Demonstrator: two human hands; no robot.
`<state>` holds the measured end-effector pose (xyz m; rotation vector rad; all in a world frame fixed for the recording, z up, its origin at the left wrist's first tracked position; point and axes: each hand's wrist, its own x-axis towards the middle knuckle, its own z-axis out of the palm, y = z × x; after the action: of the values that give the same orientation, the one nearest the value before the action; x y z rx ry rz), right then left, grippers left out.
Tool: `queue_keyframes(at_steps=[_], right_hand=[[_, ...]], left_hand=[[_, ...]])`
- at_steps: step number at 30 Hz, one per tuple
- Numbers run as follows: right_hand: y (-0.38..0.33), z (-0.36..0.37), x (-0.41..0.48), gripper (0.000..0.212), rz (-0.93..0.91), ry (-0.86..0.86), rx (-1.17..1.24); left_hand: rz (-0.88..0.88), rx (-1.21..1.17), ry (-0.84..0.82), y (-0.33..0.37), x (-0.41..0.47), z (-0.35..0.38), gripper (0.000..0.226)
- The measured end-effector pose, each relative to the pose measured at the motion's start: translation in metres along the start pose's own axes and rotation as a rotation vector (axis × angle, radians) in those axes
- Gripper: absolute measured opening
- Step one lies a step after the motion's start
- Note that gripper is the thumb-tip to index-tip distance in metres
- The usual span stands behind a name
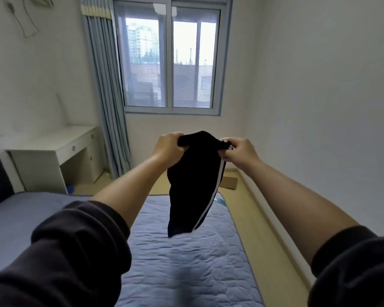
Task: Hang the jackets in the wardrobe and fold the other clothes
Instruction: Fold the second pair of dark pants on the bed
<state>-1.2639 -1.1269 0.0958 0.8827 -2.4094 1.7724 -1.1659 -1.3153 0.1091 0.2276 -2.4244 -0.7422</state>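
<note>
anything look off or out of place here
Little stands out. A flat cardboard piece lies on the floor just past the bed. The black garment hangs bunched from the left hand and right hand, not yet folded.

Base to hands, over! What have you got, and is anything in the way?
Top edge gripped by left hand and right hand. Black striped garment hangs over the bed, not yet folded. Nothing blocking.
</note>
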Motion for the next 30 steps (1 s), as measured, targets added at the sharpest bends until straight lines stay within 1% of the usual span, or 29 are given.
queue_keyframes(at_steps=[4, 7, 10, 14, 17, 21, 25, 30], right_hand=[[0.035, 0.008, -0.063, 0.021, 0.107, -0.059, 0.012], [0.069, 0.011, -0.124, 0.023, 0.19, -0.112, -0.014], [0.106, 0.017, -0.198, 0.023, 0.294, -0.193, -0.038], [0.152, 0.029, -0.314, 0.02, 0.435, -0.246, -0.043], [0.169, 0.029, -0.404, 0.022, 0.506, -0.277, -0.053], [0.172, 0.019, -0.502, 0.022, 0.579, -0.385, -0.057], [0.17, 0.007, -0.546, 0.015, 0.639, -0.444, -0.085], [0.177, 0.007, -0.536, 0.014, 0.668, -0.486, -0.087]], left_hand=[[-0.05, 0.072, -0.093, -0.01, -0.066, 0.026, 0.015], [-0.095, 0.05, -0.195, -0.018, -0.133, 0.045, 0.009], [-0.185, 0.026, -0.266, -0.023, -0.215, 0.07, 0.009], [-0.332, -0.044, -0.351, -0.021, -0.337, 0.099, 0.01], [-0.415, -0.062, -0.414, -0.01, -0.428, 0.112, 0.008], [-0.505, -0.096, -0.517, 0.006, -0.526, 0.12, 0.007], [-0.533, -0.125, -0.555, 0.017, -0.572, 0.126, 0.008], [-0.565, -0.202, -0.593, 0.003, -0.57, 0.139, 0.008]])
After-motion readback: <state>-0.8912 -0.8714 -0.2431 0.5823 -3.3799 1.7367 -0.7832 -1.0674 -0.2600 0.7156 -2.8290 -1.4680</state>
